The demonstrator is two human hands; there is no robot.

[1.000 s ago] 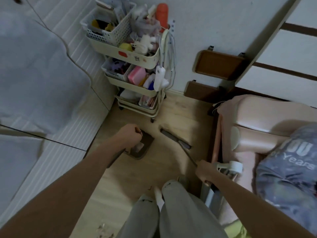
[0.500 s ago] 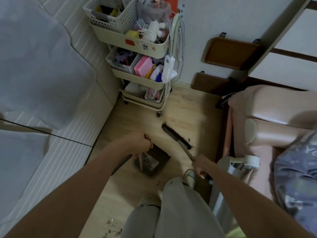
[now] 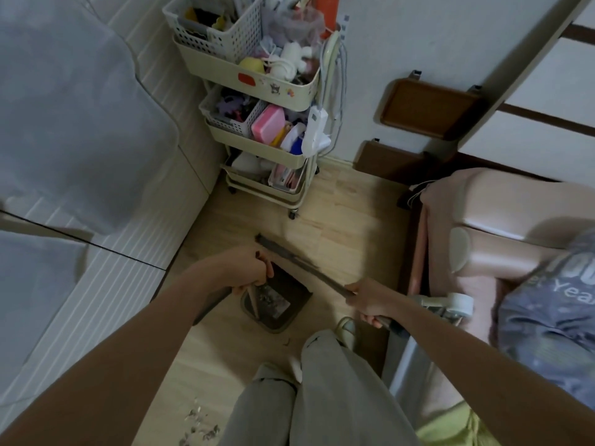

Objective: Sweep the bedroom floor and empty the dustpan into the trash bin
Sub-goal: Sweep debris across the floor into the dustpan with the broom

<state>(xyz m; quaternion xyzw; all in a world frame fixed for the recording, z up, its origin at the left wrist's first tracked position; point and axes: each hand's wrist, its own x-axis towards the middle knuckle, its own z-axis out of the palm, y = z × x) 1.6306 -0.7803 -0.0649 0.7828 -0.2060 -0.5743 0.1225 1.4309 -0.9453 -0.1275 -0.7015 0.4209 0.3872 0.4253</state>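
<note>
the sweeping step is in hand: the left hand (image 3: 246, 272) grasps the dustpan (image 3: 277, 304) handle, the pan on the floor (image 3: 347, 226) with dirt inside. the right hand (image 3: 370, 299) grasps the broom (image 3: 283, 252), its head just behind the pan. next, the loose bits (image 3: 199, 426) near the feet probably need collecting.

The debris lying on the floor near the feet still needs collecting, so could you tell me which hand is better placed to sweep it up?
Probably the right hand: it grips the broom, while the left hand holds the dustpan to receive the debris.
</note>
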